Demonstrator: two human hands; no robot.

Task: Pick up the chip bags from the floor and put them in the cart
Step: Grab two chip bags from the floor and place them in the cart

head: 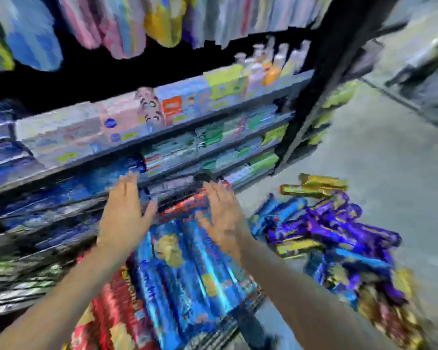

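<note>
The frame is heavily blurred. Blue chip bags [187, 274] and red chip bags [109, 306] fill the cart [240, 322] below me. My left hand [123, 213] hovers with straight fingers above the far end of the load, holding nothing. My right hand [223, 210] lies flat, fingers straight, on a red bag [185, 205] at the top of the pile. More purple, blue and yellow chip bags [326, 231] lie in a heap on the floor to the right of the cart.
Store shelves [162, 137] with boxed goods stand close on the left and ahead. A black shelf post [311, 92] rises at the aisle corner. Grey floor [390, 160] stretches to the right.
</note>
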